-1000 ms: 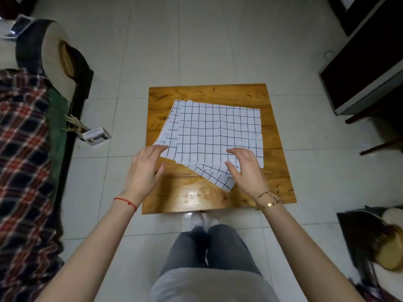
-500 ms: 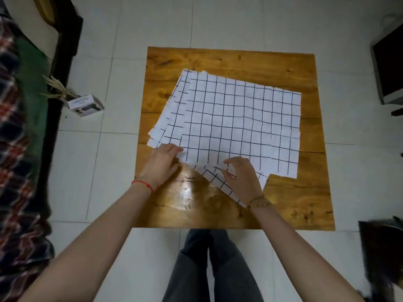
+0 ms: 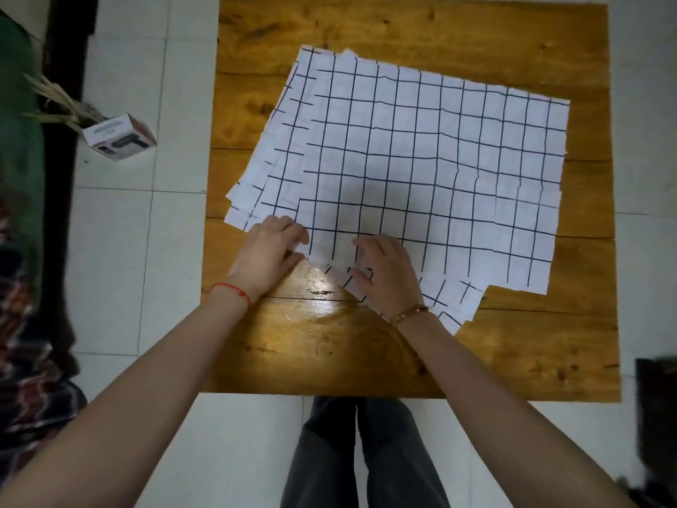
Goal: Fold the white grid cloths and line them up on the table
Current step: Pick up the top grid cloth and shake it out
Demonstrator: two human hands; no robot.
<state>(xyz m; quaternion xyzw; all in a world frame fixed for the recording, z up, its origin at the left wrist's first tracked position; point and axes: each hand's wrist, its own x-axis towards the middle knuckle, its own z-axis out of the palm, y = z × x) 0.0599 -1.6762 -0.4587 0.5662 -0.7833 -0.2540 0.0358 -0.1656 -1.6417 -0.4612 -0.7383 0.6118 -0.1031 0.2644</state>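
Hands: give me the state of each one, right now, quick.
Left hand: fingers pinching the near left corner of the top grid cloth.
Right hand: fingers curled on the same cloth's near edge; whether it grips or only presses cannot be told.

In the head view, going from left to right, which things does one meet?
Green fabric → small box on the floor → left hand → right hand → far right edge of the grid cloths → right rim of the table.

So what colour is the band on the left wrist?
Red, a thin string band, clearest in the head view.
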